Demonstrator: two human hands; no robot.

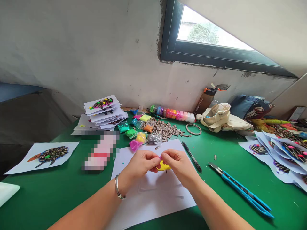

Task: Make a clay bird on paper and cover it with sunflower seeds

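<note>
My left hand and my right hand meet over a white sheet of paper. Their fingertips pinch a small piece of pink clay between them. Just below the fingertips is a flattened yellow clay shape, partly covered by the fingers. Behind the hands are bags of pink clay and yellow clay, next to a heap of striped seeds. A black pen lies at the paper's right edge.
A blue utility knife lies at the right, near seed-decorated sheets. A seed picture and a paper stack are at the left. Along the back are a tape roll, a cloth bag and a brown bottle.
</note>
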